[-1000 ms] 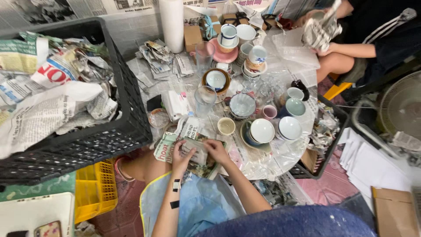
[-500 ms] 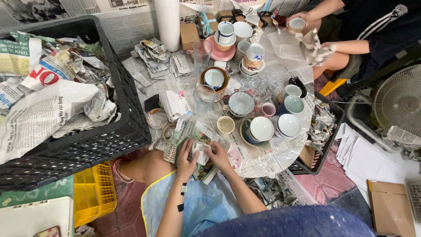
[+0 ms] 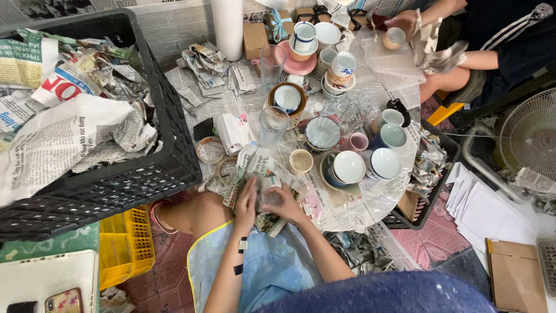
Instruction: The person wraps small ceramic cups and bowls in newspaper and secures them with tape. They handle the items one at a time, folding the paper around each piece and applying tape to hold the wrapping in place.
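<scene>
Both your hands, left hand [image 3: 246,200] and right hand [image 3: 286,203], are clamped together on a newspaper-wrapped bundle [image 3: 263,194] at the table's [image 3: 370,203] 6 o'clock edge. Wrap looks nearly closed. At 12 to 3 o'clock, many cups and bowls [image 3: 347,165] sit unwrapped; most work remains.

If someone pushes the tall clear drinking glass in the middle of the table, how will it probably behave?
The tall clear drinking glass looks narrow and upright, so it may tip rather than slide. It stands on crumpled newspaper sheets, which likely snag its base. Being glass among close-packed ceramic cups, it could chip or break.
</scene>
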